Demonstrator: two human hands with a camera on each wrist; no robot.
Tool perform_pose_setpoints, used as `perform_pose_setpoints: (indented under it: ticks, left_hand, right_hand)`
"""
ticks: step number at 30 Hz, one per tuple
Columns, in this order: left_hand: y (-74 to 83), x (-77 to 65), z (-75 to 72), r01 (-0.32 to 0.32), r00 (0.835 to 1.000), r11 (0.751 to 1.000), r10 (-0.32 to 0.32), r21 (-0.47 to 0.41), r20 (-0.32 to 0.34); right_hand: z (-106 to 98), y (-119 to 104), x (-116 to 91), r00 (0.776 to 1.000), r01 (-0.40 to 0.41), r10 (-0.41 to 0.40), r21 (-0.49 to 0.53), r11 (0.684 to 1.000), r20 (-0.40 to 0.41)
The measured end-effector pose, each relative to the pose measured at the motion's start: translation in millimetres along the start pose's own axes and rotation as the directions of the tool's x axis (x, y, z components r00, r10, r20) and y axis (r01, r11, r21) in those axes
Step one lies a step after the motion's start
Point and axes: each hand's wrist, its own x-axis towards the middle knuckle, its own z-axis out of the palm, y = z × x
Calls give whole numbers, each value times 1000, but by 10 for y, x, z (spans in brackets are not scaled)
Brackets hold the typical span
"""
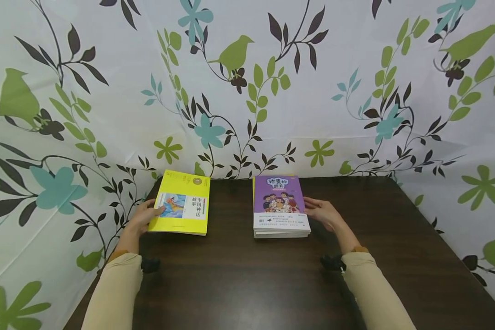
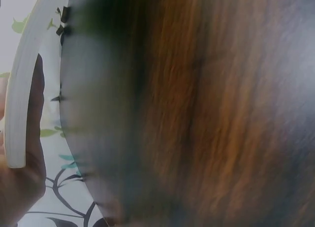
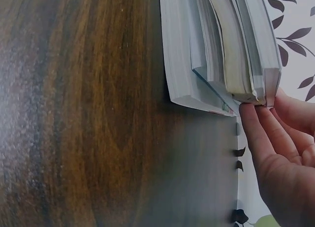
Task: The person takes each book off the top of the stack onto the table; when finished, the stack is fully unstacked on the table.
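Observation:
My left hand (image 1: 142, 215) grips the left edge of a yellow book (image 1: 185, 225), thumb on the cover and fingers underneath. In the left wrist view, the book's white page edge (image 2: 19, 104) stands apart from the tabletop, with fingers behind it. A stack of several books lies right of centre, topped by a purple and white book (image 1: 282, 220). At the right side of that stack is my right hand (image 1: 323, 213). The right wrist view shows its extended fingers (image 3: 261, 133) touching the side of the stacked books (image 3: 236, 54), whose edges are uneven.
The dark wood table (image 1: 231, 275) runs back to a wall covering (image 1: 346, 50) patterned with leaves, birds and flowers. A stretch of tabletop separates the yellow book from the stack. Small black devices (image 1: 332, 262) sit at both wrists.

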Motion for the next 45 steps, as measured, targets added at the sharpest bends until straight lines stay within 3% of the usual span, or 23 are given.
perform_pose_setpoints:
  ticks: [7,13,16,20,26,31,34,37,45]
  left_hand:
    - [-42,-1,-123,33,999,997,-31,75,-34]
    - [-119,94,-149,84,993,981,-69,174,-95]
    - [-164,133,-141,72,987,954,-28,290,-156]
    - [-221,147,-109,62,971,900,46,431,-235]
    - [-229,115,-30,70,950,832,113,551,-291]
    - [-111,148,38,14,925,817,208,577,-317]
    - [23,165,123,-23,916,834,238,551,-323]
    - [170,146,231,-69,923,847,255,527,-289]
    - [544,86,515,-221,923,834,346,505,-167]
  right_hand:
    - [46,62,-8,1000,-19,19,5,1000,-5]
    - [56,65,-29,1000,-26,26,5,1000,-4]
    - [73,64,-30,1000,-9,9,2,1000,-5]
    - [93,68,-22,1000,0,0,8,1000,-7]
    - [88,65,-6,1000,-14,14,2,1000,-13]
    - [54,36,8,1000,-12,12,-11,1000,-14]
    - [32,25,17,1000,-15,15,-10,1000,-22]
    - [18,24,24,999,-11,11,-2,1000,-30]
    - [12,26,28,1000,-3,3,13,1000,-12]
